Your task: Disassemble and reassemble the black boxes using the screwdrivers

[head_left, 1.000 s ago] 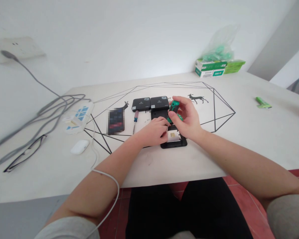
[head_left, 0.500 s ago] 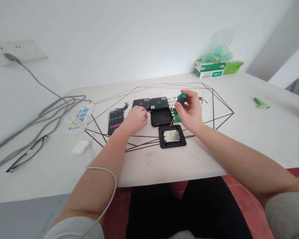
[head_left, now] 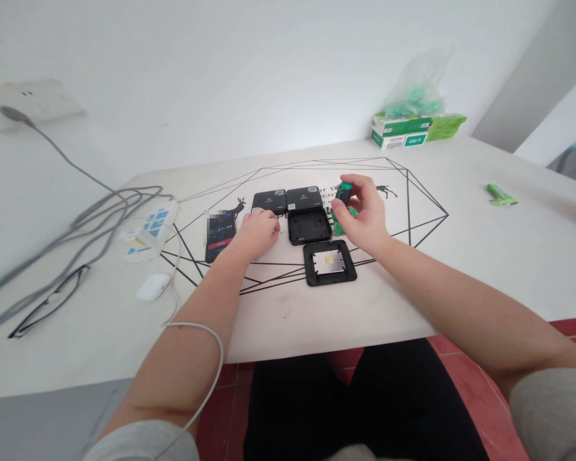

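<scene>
My right hand (head_left: 368, 216) grips a screwdriver (head_left: 344, 193) with a green and black handle. Its thin shaft slants down near the back edge of a black square cover (head_left: 308, 272), which has a metal plate (head_left: 329, 261) in its middle. Behind that cover lies an open black case half (head_left: 310, 226). A green circuit board (head_left: 344, 221) is partly hidden by my right hand. On the left, my left hand (head_left: 259, 232) rests low over the table with curled fingers. Its fingertips are mostly hidden, and tiny pieces (head_left: 281, 232) lie beside them.
Two closed black boxes (head_left: 304, 198) sit behind the case half. A phone (head_left: 220, 235) lies left of my left hand. Farther left are a power strip (head_left: 152, 232), a white earphone case (head_left: 153, 287), glasses (head_left: 50, 302) and grey cables. Green-white boxes (head_left: 401, 131) stand at the back right.
The camera view has shifted slightly. My right hand and the screwdriver have moved a little, with the handle held more upright. My left hand stays curled in about the same place.
</scene>
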`<state>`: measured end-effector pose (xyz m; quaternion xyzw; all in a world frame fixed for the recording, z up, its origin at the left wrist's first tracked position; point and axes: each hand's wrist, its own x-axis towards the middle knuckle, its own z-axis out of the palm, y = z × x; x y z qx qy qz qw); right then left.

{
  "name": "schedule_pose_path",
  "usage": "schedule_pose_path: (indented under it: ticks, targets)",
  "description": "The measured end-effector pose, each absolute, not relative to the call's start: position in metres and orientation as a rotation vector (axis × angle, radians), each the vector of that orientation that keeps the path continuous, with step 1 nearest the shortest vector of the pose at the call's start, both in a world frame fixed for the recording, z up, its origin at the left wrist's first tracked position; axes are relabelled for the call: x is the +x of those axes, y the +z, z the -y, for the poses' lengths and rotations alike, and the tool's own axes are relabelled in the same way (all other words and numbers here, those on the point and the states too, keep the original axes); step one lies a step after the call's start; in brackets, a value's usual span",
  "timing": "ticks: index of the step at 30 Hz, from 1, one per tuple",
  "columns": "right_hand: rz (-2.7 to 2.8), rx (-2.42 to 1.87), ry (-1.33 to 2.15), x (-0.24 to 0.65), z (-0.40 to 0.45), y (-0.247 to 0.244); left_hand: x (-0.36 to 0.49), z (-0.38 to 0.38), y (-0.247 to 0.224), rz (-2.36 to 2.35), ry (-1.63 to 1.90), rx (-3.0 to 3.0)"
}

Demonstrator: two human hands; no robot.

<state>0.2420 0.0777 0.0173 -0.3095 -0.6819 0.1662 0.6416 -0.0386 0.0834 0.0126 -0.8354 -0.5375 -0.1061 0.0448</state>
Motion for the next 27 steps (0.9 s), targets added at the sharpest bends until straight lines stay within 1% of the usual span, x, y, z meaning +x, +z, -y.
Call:
schedule_pose_path:
  ticks: [5,10,17,27]
  targets:
    - [1.550,-0.714,0.361,0.244,-0.078,0.020,-0.034,-0.078,0.020,1.697,-0.410,-2.526]
    - [1.578,-0.721,0.342,0.242,-0.077,0.019,-0.016,-0.060,0.031,1.430,-0.642,-2.821]
    - [1.610,-0.706,0.326,0.242,-0.073,0.019,0.013,-0.038,0.025,1.261,-0.543,-3.123]
    - [1.632,-0.681,0.247,0.242,-0.070,0.023,0.021,-0.032,0.028,1.265,-0.458,-3.167]
